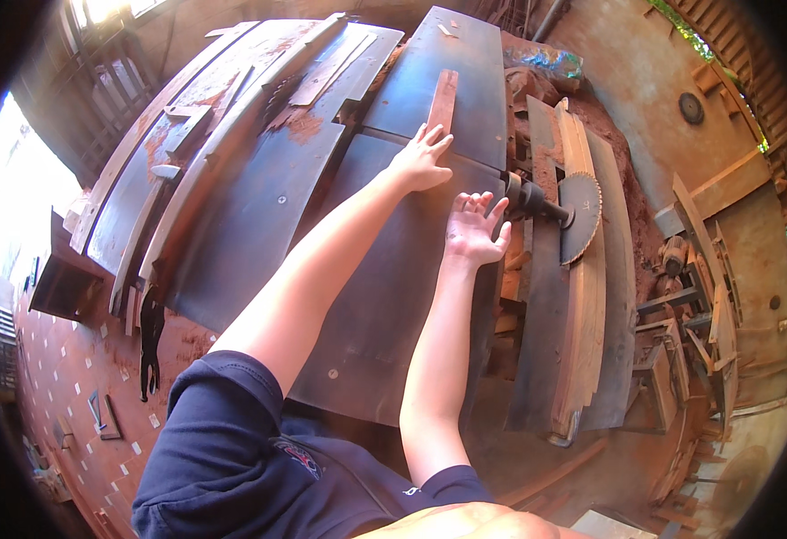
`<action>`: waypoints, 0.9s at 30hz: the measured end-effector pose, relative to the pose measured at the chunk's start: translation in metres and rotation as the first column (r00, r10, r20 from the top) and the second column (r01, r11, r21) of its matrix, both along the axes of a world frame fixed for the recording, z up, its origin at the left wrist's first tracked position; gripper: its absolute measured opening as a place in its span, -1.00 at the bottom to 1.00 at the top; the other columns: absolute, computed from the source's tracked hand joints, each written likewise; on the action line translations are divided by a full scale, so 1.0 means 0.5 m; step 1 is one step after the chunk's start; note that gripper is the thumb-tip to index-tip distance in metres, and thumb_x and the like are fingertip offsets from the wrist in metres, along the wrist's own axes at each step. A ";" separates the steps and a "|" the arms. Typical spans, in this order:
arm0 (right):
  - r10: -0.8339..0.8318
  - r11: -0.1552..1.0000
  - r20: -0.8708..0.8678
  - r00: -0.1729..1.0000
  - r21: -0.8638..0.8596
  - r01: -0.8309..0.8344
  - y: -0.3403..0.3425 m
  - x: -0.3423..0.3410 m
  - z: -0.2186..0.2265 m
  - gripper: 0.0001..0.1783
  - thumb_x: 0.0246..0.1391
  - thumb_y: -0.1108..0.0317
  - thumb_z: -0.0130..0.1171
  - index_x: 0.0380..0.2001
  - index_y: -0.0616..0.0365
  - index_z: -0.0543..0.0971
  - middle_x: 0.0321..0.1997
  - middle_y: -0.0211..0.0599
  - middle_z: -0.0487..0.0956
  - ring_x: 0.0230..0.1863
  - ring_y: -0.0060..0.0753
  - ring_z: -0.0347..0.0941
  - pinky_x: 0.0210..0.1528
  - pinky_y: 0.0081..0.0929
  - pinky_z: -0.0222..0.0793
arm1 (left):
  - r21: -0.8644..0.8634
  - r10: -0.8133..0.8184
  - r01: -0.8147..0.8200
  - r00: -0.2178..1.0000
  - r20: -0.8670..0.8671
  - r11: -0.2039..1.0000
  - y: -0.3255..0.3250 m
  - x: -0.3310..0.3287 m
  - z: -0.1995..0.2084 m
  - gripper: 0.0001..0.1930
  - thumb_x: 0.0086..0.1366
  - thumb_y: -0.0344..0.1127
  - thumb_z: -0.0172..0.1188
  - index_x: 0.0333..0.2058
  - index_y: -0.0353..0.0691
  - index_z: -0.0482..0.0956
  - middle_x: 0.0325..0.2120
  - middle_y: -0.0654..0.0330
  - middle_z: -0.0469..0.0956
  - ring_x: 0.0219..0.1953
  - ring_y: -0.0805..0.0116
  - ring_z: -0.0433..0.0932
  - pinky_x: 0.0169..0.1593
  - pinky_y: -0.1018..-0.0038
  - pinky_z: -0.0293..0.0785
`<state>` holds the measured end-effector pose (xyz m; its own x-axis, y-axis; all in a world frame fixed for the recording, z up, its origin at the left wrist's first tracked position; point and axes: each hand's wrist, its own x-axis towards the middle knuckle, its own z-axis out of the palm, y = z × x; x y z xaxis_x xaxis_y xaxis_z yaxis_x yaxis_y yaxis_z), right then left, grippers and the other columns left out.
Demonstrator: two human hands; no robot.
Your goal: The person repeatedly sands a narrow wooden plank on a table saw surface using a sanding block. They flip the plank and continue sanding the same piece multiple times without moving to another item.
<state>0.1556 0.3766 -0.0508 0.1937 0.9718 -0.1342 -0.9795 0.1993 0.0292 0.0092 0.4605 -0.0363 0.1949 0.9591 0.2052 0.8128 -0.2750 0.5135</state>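
My left hand (422, 162) reaches over the dark metal machine table (366, 296), fingers stretched and apart. Its fingertips are at the near end of a short reddish wood strip (444, 97), which lies flat on the far part of the table; whether they touch it I cannot tell. Palm turned up and fingers loosely curled apart, my right hand (477, 234) is above the table's right side and holds nothing. Just right of it, a round toothed saw blade (581, 218) stands upright on a dark shaft (537, 202).
Long wood boards (577, 332) lie beside and below the blade. Left of the table runs a long rail (223, 153), with loose offcuts and sawdust around it. Black pliers-like handles (150, 346) hang at the left edge. Scrap wood (672, 386) is piled at right.
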 end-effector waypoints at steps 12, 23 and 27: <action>0.043 0.999 -0.006 0.999 0.024 -0.043 0.014 -0.003 -0.006 -0.46 0.10 -0.04 0.01 0.08 0.00 0.46 -0.07 -0.15 0.50 -0.14 -0.18 0.40 0.07 -0.05 0.29 | 0.010 0.041 -0.043 0.992 0.118 0.999 0.155 0.021 0.004 -0.14 0.01 -0.10 0.22 0.37 -0.03 0.26 0.46 0.01 -0.03 0.49 -0.10 -0.12 0.46 0.20 0.05; 0.051 0.996 -0.116 0.992 0.072 -0.043 0.018 -0.002 -0.008 -0.50 0.08 -0.01 0.07 0.03 0.00 0.49 -0.07 -0.14 0.51 -0.15 -0.17 0.43 0.13 -0.05 0.29 | -0.024 0.028 -0.024 0.983 0.180 0.999 0.357 0.021 -0.017 -0.10 -0.05 -0.05 0.26 0.36 0.04 0.28 0.48 0.09 -0.08 0.51 0.00 -0.14 0.46 0.22 0.06; 0.063 0.996 -0.148 0.987 0.065 -0.054 0.015 -0.010 0.003 -0.51 0.08 0.01 0.08 0.01 0.02 0.52 -0.10 -0.13 0.52 -0.16 -0.16 0.43 0.11 -0.06 0.31 | -0.009 0.022 -0.021 0.991 0.130 1.000 0.403 0.009 -0.021 -0.11 -0.05 -0.04 0.25 0.36 0.06 0.29 0.48 0.09 -0.07 0.50 -0.01 -0.12 0.45 0.22 0.08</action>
<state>0.1504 0.3840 -0.0493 0.1181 0.9882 -0.0978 -0.9731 0.1348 0.1869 0.0136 0.6620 -0.0468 0.1463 0.9645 0.2199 0.7444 -0.2537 0.6176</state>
